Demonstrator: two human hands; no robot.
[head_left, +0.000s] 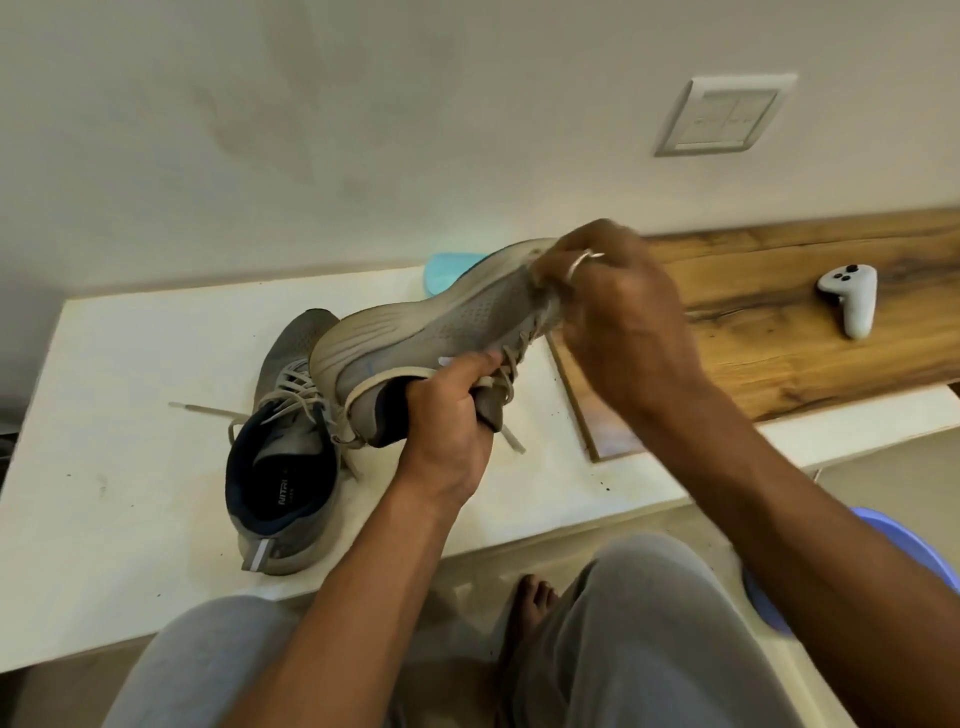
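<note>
Silver ring (581, 264) on right hand (618, 317), grey trousers (649, 634), bare foot (535, 597)

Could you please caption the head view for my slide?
Left hand grips a grey sneaker at the collar, right hand grips its toe; the other sneaker rests on the table.

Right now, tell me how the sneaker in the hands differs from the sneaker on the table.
The held sneaker is lifted and tipped on its side, sole showing; the resting sneaker stands upright on the white table, its dark insole showing. The left hand grips the held sneaker's collar and the right hand its toe; no hand touches the resting sneaker. Both are grey lace-up running shoes, seemingly a pair.
</note>
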